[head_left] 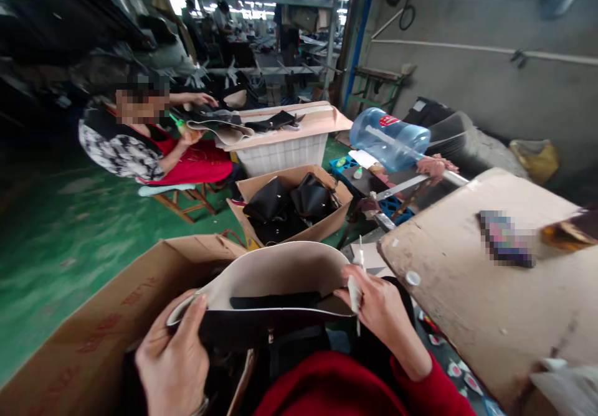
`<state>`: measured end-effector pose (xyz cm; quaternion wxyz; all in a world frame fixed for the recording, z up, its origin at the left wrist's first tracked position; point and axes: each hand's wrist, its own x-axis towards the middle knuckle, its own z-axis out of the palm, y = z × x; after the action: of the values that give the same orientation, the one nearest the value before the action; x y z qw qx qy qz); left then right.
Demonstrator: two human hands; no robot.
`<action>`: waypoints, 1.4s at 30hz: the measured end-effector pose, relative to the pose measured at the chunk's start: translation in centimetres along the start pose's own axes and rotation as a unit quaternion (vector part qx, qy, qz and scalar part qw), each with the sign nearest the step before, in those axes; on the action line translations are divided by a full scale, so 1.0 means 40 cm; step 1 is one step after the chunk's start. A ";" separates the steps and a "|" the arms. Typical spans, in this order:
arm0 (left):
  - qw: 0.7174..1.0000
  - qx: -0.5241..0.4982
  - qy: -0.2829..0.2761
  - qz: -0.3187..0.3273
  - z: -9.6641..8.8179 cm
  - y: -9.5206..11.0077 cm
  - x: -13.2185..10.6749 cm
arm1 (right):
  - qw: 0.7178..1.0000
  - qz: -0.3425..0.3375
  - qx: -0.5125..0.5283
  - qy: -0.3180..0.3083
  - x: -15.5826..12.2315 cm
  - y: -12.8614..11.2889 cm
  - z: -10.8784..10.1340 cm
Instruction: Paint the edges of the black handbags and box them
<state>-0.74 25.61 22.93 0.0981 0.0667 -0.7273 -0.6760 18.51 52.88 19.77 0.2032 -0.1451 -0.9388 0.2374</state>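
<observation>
Black outside and pale cream within, the bag piece (280,269) gapes upward, its near rim almost straight and its far rim arched, with a dark strip (275,301) lying along the inside and a small metal fitting (270,336) on the near face. It hangs in mid-air before the person's red clothing (331,385), off the left corner of the table (448,316). The left hand (180,344) is clamped on its left end, thumb over the rim; the right hand (376,297), forearm slanting in from a red sleeve (427,382), pinches the right end and also holds a slim white stick (360,251). A white disc (412,278) lies near the table's left corner, and a dark, blurred-out object (504,238) toward its far edge. Beyond, a carton (322,232) of black pieces (268,201) stands on green floor (60,279), near a seated co-worker (126,142).
</observation>
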 end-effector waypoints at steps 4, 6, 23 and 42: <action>0.998 0.000 -0.059 0.006 -0.008 -0.023 0.005 | 0.999 -0.026 0.018 0.019 -0.025 0.016 0.055; 0.997 0.029 -0.068 0.030 -0.013 -0.031 0.008 | 0.997 -0.041 0.051 0.031 -0.040 0.028 0.084; 0.992 0.038 -0.122 -0.001 -0.009 -0.004 0.011 | 0.974 -0.018 0.204 0.096 -0.108 0.091 0.154; 0.985 0.036 -0.153 -0.077 -0.015 0.011 0.016 | 0.975 -0.032 0.195 0.100 -0.107 0.073 0.138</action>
<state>-1.20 24.91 23.44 -0.0693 0.0218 -0.7504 -0.6570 20.28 51.66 12.53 0.3279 -0.0957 -0.8534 0.3937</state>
